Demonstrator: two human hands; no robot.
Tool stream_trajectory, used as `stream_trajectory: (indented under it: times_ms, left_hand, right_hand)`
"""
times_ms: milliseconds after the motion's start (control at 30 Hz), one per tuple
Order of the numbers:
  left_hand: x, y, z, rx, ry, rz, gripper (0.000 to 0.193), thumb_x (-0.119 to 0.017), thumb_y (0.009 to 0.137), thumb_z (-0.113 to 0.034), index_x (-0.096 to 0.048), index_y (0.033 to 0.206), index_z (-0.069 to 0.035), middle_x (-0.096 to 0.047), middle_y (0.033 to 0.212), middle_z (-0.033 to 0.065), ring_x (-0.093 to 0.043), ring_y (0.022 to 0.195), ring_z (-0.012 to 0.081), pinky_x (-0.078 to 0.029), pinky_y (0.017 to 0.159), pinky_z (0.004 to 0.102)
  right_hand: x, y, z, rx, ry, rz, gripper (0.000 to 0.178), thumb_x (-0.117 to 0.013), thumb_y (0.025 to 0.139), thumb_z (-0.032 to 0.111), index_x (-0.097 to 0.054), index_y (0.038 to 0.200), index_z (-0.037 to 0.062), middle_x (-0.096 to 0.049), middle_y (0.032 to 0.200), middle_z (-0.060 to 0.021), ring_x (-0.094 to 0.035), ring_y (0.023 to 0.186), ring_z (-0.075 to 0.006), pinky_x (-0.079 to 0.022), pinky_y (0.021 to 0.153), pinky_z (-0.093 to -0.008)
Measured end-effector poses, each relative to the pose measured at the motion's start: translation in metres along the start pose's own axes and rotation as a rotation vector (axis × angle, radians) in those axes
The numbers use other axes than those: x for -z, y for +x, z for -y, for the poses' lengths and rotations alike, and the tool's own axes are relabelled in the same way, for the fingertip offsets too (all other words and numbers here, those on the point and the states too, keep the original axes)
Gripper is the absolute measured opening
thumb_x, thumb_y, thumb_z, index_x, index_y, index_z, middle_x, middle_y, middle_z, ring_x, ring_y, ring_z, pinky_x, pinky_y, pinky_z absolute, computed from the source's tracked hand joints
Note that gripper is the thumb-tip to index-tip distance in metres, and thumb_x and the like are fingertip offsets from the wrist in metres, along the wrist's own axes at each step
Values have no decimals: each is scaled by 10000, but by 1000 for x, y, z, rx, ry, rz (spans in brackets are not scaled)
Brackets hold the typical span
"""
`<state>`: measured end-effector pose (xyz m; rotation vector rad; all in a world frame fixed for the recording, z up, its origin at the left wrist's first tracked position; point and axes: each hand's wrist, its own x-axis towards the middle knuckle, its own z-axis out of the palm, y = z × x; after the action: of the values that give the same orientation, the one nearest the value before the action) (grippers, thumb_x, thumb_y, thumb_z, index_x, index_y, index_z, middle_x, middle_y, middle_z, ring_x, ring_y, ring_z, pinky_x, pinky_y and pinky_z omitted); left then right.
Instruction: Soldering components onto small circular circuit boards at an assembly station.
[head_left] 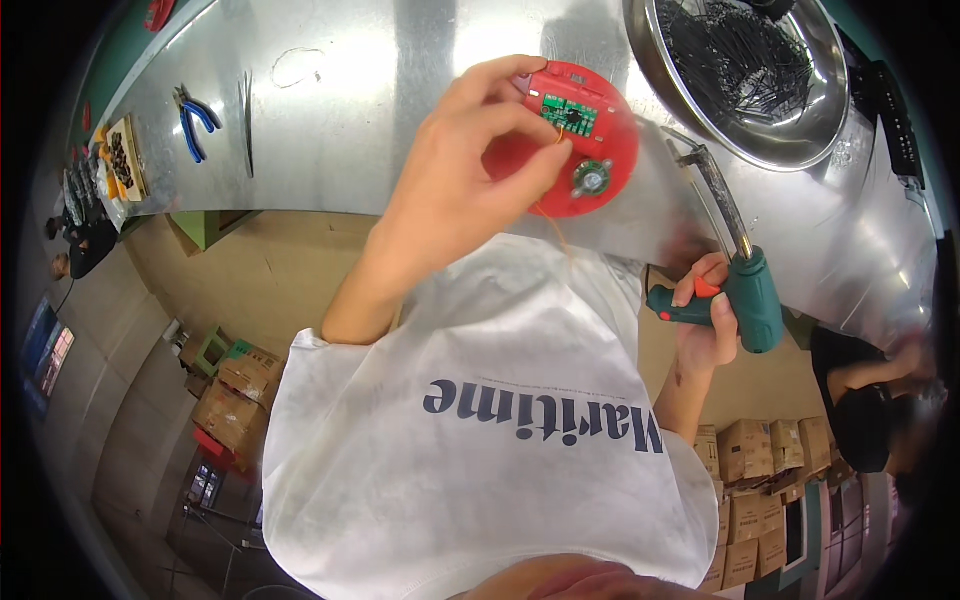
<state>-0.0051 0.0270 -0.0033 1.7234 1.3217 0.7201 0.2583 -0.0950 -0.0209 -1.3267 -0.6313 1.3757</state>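
A round red plastic housing (612, 150) is at the table's near edge, with a small green circuit board (568, 117) and a round metal-faced part (592, 178) in it. My left hand (470, 150) is closed, thumb and a finger pinching a thin orange wire (561, 136) beside the board. Its other fingers reach to the housing's upper left edge. More thin wire trails below the housing. My right hand (712, 315) grips a dark green soldering gun (757, 300) with a red trigger. The gun's metal front end points up toward the table, apart from the housing.
Far right, a steel bowl (835, 120) holds many black wire pieces (735, 65). Blue-handled pliers (197, 125) and tweezers (247, 125) lie on the metal table (350, 120) at left. Another person (855, 400) is at right; cardboard boxes (750, 450) stand behind.
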Motion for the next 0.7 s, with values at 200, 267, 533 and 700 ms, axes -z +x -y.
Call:
stream_trajectory:
  times_ms: [200, 267, 533, 700]
  left_hand:
    - [31, 22, -3, -60, 27, 236, 453, -724, 726, -52, -582, 1156, -43, -576, 1127, 111, -556, 977, 239, -471, 851, 329]
    - [38, 27, -1, -182, 195, 258, 469, -737, 704, -60, -590, 1149, -41, -569, 1093, 110, -561, 970, 260, -475, 842, 336]
    - [110, 105, 47, -64, 410, -237, 519, -778, 733, -387, -662, 1063, -4, -623, 848, 129, -615, 768, 230, -498, 682, 308]
    - [232, 169, 163, -69, 773, -894, 678, -691, 761, -483, -570, 1129, 73, -613, 1082, 253, -576, 1039, 371, -434, 928, 431]
  right_hand:
    - [3, 0, -5, 44, 160, -4, 303, -556, 780, 158, -513, 983, -64, -532, 949, -220, -547, 618, -208, -470, 589, -313]
    - [4, 1, -7, 21, 210, -22, 300, -548, 787, 158, -501, 996, -52, -538, 960, -216, -546, 622, -201, -476, 592, -318]
    - [-1, -5, -5, 39, 259, -27, 241, -543, 856, 192, -448, 975, 5, -478, 950, -128, -491, 636, -168, -408, 569, -271]
    - [-8, -3, 2, 7, 301, -61, 242, -553, 852, 213, -465, 943, 7, -491, 917, -118, -484, 619, -166, -391, 555, -263]
